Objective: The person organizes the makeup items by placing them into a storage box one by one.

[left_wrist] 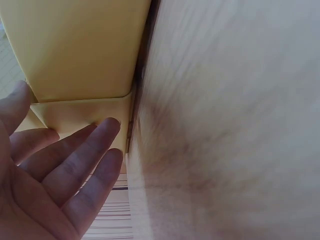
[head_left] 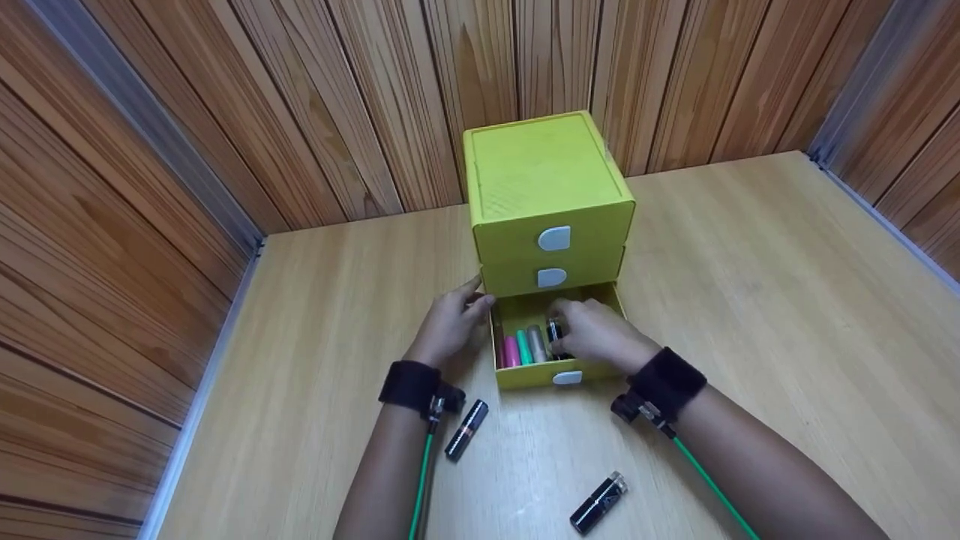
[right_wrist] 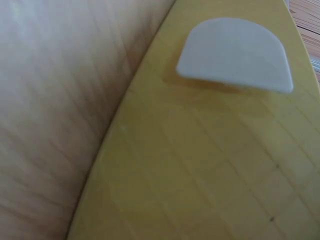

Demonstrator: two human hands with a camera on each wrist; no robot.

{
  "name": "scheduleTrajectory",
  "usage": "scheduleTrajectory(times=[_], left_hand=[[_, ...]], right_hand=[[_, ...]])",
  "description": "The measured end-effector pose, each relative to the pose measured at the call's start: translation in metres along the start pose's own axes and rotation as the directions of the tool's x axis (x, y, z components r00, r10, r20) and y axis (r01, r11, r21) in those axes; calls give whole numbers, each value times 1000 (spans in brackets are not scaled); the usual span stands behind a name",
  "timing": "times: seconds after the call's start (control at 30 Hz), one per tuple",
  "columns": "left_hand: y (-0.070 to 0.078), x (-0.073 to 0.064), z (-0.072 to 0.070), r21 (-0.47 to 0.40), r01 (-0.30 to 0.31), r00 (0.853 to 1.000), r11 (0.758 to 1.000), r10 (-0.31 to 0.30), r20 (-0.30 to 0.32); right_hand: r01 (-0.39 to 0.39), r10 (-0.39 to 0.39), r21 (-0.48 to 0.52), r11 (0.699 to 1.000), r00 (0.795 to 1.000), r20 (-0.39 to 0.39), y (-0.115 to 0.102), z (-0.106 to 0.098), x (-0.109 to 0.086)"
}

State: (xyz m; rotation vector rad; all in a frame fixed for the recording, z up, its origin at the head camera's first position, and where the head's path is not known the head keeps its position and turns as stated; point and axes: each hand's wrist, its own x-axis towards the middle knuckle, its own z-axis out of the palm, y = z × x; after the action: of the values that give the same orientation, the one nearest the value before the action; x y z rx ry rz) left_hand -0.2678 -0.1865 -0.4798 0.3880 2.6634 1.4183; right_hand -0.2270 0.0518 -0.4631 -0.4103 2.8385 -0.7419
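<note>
My right hand (head_left: pixel 596 330) reaches into the pulled-out bottom drawer (head_left: pixel 517 379) of a yellow drawer unit and pinches a black tube (head_left: pixel 554 334) with a shiny end. That hand partly covers the tube, and it is out of sight in the right wrist view, where the drawer's white handle (right_wrist: pixel 235 55) shows. To the tube's left, a pink tube (head_left: pixel 511 351), a green tube (head_left: pixel 523 346) and a grey tube (head_left: pixel 536 343) stand against the drawer front. Beside the unit's left side, my left hand (head_left: pixel 450 319) has its fingers extended, fingertips right at the yellow wall (left_wrist: pixel 80 112).
Two more black tubes lie on the wooden table: one tube (head_left: pixel 466 430) near the left wrist, another tube (head_left: pixel 598 502) with a clear end nearer the front. The upper drawers (head_left: pixel 555 251) are closed. Wood-panelled walls (head_left: pixel 360 97) enclose the back and sides.
</note>
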Motion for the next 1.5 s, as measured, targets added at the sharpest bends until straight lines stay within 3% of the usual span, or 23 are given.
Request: scheduleTrajectory(times=[0.2, 0.53, 0.83, 1.5], left_hand=[[0, 0, 0, 11, 2, 1000, 1000, -2, 0], [-2, 0, 0, 0, -4, 1000, 1000, 4, 7], [-1, -1, 0, 3, 19, 1000, 1000, -19, 10], [-2, 1, -1, 20, 1, 1000, 1000, -1, 5]], right_hand=[[-7, 7, 0, 1000, 998, 63, -1, 1, 3], [17, -19, 21, 1000, 995, 97, 0, 1, 3], [37, -39, 26, 999, 994, 102, 1, 2, 4], [32, -35, 29, 999, 993, 112, 1, 0, 2]])
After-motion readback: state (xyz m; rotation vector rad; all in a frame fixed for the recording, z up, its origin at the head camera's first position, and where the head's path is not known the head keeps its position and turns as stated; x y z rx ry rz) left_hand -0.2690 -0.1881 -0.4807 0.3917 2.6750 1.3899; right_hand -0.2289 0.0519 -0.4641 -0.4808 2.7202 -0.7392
